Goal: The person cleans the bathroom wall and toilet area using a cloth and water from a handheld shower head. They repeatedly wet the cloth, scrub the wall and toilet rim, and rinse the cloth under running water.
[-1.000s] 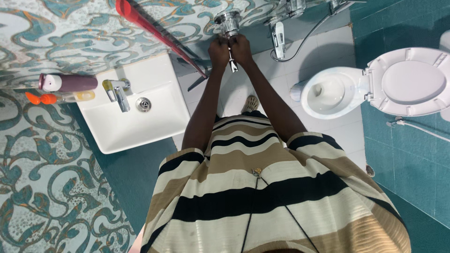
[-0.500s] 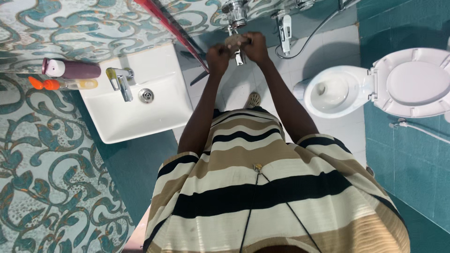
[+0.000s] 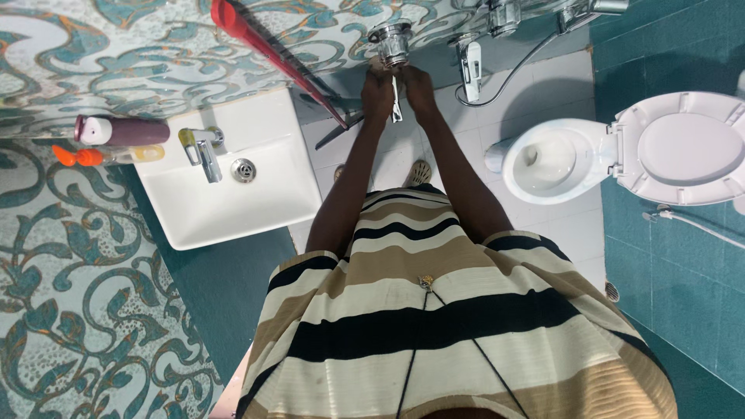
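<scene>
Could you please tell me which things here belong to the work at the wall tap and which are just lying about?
In use: left hand, right hand, chrome tap, metal tool.
Lying about: red wrench, sink, purple bottle, toilet.

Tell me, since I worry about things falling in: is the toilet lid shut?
No, the toilet lid is raised and the open white bowl shows beside it.

Pulled my left hand (image 3: 377, 93) and right hand (image 3: 420, 87) back up against the chrome tap (image 3: 394, 74); they're closer together now. Half a second ago they'd dropped lower.
</scene>
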